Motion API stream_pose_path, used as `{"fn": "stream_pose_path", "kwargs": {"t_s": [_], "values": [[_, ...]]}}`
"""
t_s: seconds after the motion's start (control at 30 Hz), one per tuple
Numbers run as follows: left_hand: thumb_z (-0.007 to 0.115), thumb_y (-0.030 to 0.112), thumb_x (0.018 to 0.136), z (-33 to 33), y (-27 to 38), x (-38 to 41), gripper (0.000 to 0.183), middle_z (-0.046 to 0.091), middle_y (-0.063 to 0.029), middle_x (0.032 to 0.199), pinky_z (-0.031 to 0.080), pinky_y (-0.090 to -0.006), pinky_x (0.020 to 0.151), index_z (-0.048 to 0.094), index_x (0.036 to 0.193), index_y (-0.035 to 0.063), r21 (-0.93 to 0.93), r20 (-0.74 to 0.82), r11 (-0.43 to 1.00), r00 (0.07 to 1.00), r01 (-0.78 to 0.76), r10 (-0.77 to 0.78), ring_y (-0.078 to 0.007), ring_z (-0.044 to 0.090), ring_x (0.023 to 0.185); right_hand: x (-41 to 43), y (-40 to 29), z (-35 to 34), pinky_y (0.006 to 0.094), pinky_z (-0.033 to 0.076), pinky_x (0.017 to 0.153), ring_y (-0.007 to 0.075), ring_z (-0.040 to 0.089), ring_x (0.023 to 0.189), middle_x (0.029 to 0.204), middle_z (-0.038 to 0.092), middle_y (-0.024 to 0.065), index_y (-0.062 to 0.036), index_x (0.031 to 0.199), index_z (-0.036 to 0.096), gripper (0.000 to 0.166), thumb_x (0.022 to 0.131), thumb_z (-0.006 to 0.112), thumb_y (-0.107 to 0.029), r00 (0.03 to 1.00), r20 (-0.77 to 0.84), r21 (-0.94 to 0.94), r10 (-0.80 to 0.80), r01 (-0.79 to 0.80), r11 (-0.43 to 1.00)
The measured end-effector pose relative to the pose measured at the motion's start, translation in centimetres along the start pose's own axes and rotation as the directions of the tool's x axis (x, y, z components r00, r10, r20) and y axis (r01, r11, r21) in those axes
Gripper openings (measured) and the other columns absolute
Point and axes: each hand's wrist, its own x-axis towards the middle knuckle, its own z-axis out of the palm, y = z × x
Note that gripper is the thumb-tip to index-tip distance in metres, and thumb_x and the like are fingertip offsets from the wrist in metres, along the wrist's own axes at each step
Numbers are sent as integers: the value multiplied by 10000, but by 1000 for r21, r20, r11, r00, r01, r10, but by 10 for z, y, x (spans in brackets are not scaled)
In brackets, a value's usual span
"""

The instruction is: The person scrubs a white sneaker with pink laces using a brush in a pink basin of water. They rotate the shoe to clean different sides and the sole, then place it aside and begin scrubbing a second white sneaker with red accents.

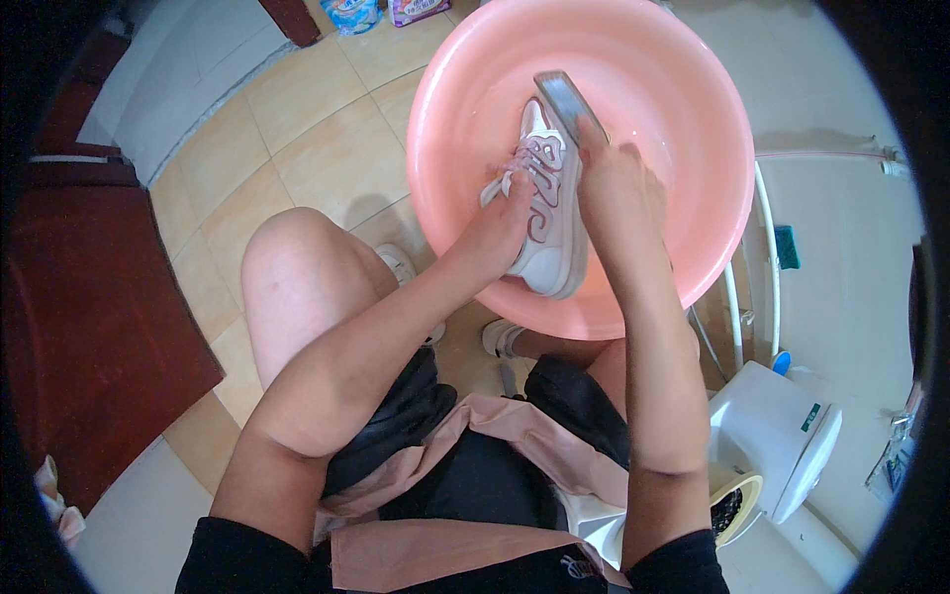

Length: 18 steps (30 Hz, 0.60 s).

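Over the pink plastic basin [712,223], my left hand [508,226] grips a white sneaker [553,211] with pink curved trim and pale laces. The shoe is turned on its side, its thick sole edge facing right. My right hand [620,178] holds a scrubbing brush [565,102] with a flat rectangular back, close against the sole edge near the shoe's far end. Its bristles are mostly hidden. My left fingers are partly out of sight behind the shoe.
Two detergent bags [352,15] stand on the tiled floor [319,160] beyond the basin. A dark red mat or panel [89,327] lies at left. On the right are white pipes [768,260], a green scouring pad [787,247], a white toilet tank [768,431] and a yellow-rimmed bin [749,490].
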Motion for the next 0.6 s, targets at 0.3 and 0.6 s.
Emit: {"fn": "stream_pose_path", "kwargs": {"t_s": [0.3, 0.6], "values": [[109, 496, 921, -1, -17, -2, 688, 555, -172, 1050, 383, -326, 890, 492, 1107, -44, 149, -129, 988, 990, -40, 60, -259, 524, 1017, -35, 5, -3, 420, 485, 574, 329, 596, 644, 735, 555, 154, -239, 1132, 557, 300, 849, 471, -189, 991, 58, -48, -120, 123, 991], [109, 445, 942, 0, -4, 0, 616, 511, -126, 1142, 368, -288, 943, 392, 1235, -18, 259, -34, 965, 999, 41, -33, -178, 490, 1064, 35, 24, 5, 428, 481, 648, 311, 615, 731, 881, 622, 161, -169, 1150, 541, 313, 868, 405, -176, 998, 55, 142, 41, -48, 989]]}}
